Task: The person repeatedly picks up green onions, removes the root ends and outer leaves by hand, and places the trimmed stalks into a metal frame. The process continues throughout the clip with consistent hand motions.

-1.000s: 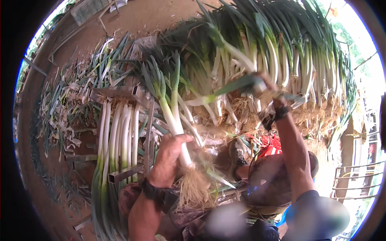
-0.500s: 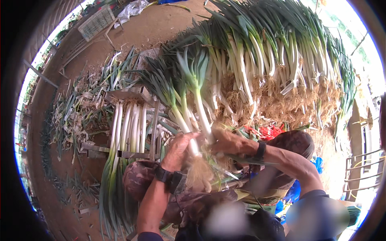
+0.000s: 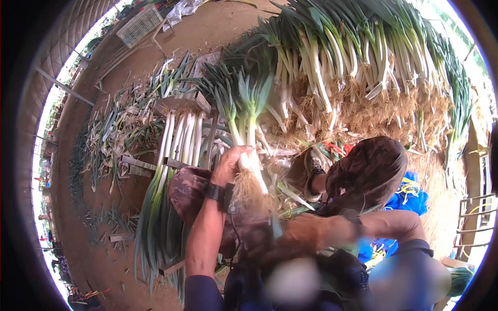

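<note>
My left hand (image 3: 232, 163) is closed round the white stems of a few leeks (image 3: 251, 132). Their green leaves point away from me and their pale roots (image 3: 249, 189) hang toward my lap. Low in front of my body, my right hand (image 3: 293, 233) is smeared by motion and its fingers are hard to make out. A greenish strip (image 3: 276, 227) shows beside it; whether the hand holds it is unclear. To the left, a row of leeks (image 3: 181, 137) lies in a metal frame (image 3: 179, 101), roots away from me.
A large heap of leeks (image 3: 321, 72) with roots stretches across the far right. Torn leaves (image 3: 124, 124) litter the ground at left. My shoe (image 3: 314, 171) stands near the heap's roots. Blue bags (image 3: 410, 199) lie right of my knee. A crate (image 3: 140, 26) stands at the far left.
My right hand has let go of the leek stem and swung back toward my body. The leeks now stand together in my left hand. My right knee and shoe have come into clearer view.
</note>
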The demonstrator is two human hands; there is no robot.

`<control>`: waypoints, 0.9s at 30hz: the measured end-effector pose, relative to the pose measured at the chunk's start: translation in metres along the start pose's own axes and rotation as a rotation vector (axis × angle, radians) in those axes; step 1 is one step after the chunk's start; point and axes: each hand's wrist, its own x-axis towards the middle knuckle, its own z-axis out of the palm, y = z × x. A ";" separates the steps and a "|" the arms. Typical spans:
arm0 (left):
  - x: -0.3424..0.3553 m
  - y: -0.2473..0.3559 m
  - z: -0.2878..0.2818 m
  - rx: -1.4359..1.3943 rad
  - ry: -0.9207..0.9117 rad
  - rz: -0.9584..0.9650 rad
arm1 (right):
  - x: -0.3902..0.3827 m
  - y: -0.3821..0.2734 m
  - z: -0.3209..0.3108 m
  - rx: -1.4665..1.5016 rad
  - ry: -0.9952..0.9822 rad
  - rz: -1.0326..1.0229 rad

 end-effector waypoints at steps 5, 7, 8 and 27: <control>-0.055 0.030 0.013 0.242 -0.032 -0.119 | -0.013 0.022 -0.081 -0.515 0.193 0.246; -0.099 0.028 0.020 0.519 -0.204 0.186 | 0.003 0.047 -0.109 -0.688 0.561 0.381; -0.111 0.028 0.027 0.493 -0.234 0.170 | 0.016 0.058 -0.117 -0.750 0.553 0.506; -0.168 0.145 0.094 0.624 0.090 1.006 | 0.067 -0.035 -0.203 0.259 0.657 -0.225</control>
